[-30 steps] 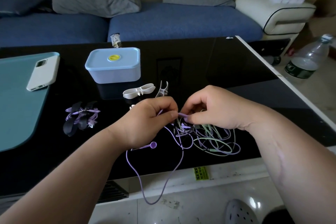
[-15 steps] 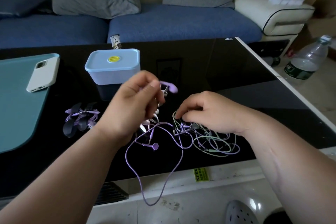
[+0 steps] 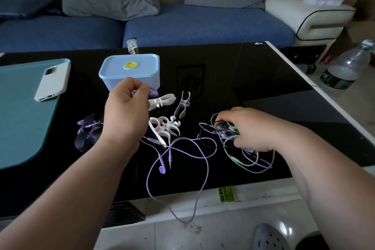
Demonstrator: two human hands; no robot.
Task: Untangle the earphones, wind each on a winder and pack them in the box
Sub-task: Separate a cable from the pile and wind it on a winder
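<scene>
The pale blue rectangular plastic box (image 3: 129, 71) stands shut under its lid with a round yellow cap, so its contents are hidden. In front of it the left hand (image 3: 125, 111) is raised, fingers (image 3: 140, 89) pinching one bud of the thin purple corded earphone (image 3: 162, 169). Its cable runs toward the near edge of the glossy black worktop (image 3: 223, 79) and loops over it. The right hand (image 3: 253, 130) curls its fingers into the tangle of green and purple cables (image 3: 245, 160). Forked white plastic winders (image 3: 164, 126) lie between the hands.
</scene>
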